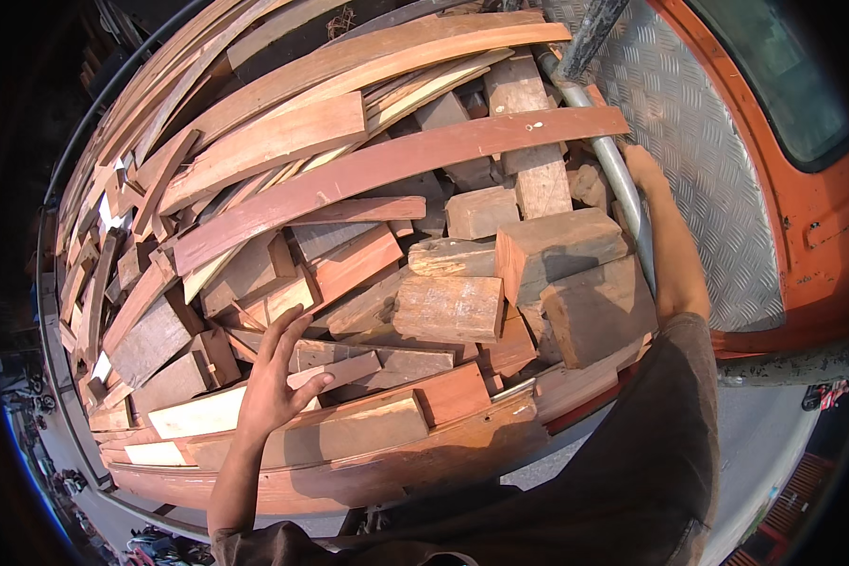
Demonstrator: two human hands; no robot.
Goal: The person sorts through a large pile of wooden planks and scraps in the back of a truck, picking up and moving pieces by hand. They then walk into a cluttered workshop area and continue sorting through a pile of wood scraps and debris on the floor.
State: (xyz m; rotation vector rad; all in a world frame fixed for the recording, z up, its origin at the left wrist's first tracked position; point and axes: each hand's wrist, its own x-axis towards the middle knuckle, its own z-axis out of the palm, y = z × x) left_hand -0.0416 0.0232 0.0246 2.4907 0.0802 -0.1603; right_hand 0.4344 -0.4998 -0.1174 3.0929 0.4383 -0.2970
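Observation:
My left hand (281, 377) hovers over the near side of a heaped load of wood offcuts, fingers stretched and thumb apart, holding nothing. Below it lie a pale wooden strip (193, 415) and a short brown board (358, 432). At the upper right, my right hand (640, 168) is closed at a grey metal pipe (623, 184); its fingertips are hidden. Close to that hand is the end of a long reddish plank (396, 162) lying across the pile. Chunky wooden blocks (599, 311) sit beside my right forearm.
A reddish wooden side board (424, 462) bounds the load nearest me. Right of the pipe stand a tread-plate metal panel (693, 141) and an orange vehicle cab (816, 226). Long planks (349, 66) stack toward the far left. Grey pavement (764, 443) shows below.

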